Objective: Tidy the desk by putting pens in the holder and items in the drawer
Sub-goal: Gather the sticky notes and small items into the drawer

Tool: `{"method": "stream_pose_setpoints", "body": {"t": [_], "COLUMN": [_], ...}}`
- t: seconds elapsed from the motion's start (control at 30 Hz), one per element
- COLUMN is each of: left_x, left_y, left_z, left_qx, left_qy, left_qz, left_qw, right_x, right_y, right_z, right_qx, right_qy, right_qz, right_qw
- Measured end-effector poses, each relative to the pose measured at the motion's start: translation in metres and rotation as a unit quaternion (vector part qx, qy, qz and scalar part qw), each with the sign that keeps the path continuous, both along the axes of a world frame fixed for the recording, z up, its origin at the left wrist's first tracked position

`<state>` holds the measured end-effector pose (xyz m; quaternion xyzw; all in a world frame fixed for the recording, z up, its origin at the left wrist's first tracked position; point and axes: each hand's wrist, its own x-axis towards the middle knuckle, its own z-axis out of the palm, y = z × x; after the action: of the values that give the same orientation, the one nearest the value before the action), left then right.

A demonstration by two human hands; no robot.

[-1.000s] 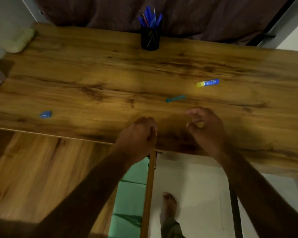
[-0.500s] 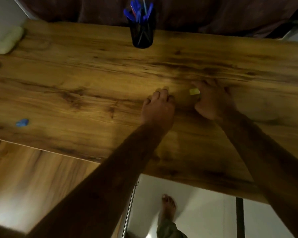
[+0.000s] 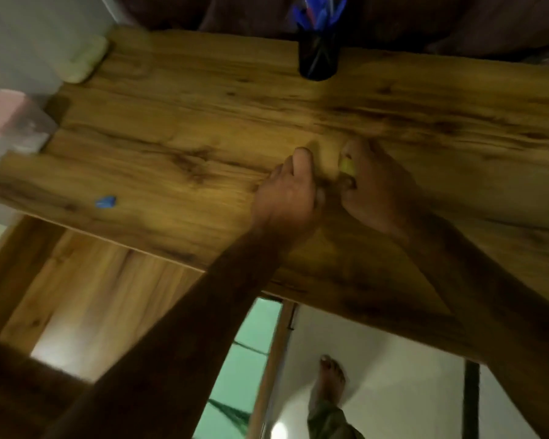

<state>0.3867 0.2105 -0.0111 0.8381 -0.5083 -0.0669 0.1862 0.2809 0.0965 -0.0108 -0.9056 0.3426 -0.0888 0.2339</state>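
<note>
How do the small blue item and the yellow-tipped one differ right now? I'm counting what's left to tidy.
The small blue item lies free near the desk's front edge; the yellow-tipped item is gripped in the right hand. The blue one shows whole, while only the yellow tip shows past the fingers. Neither is put away yet.

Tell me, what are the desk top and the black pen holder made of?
The desk top looks like wood or wood-look laminate: brown grain streaks and knots, with a soft sheen. The pen holder seems to be dark see-through plastic or mesh, since pens show through its wall; blur leaves it open.
</note>
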Motion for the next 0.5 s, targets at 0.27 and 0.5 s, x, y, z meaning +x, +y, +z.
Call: {"method": "stream_pose_setpoints", "body": {"t": [0.27,0.5], "left_x": [0.117,0.225], "left_y": [0.140,0.238], "left_z": [0.013,-0.012], "left_qx": [0.049,0.132], "left_qy": [-0.065,-0.073], "left_qz": [0.120,0.166], "left_qw": [0.989,0.974], "right_x": [0.119,0.216], "right_y": [0.118,0.220], "right_z": [-0.008,-0.008], "right_qx": [0.000,-0.016], "right_qy": [-0.044,0.007], "right_qz": [0.110,0.166], "right_qw": [0.993,0.986]}}
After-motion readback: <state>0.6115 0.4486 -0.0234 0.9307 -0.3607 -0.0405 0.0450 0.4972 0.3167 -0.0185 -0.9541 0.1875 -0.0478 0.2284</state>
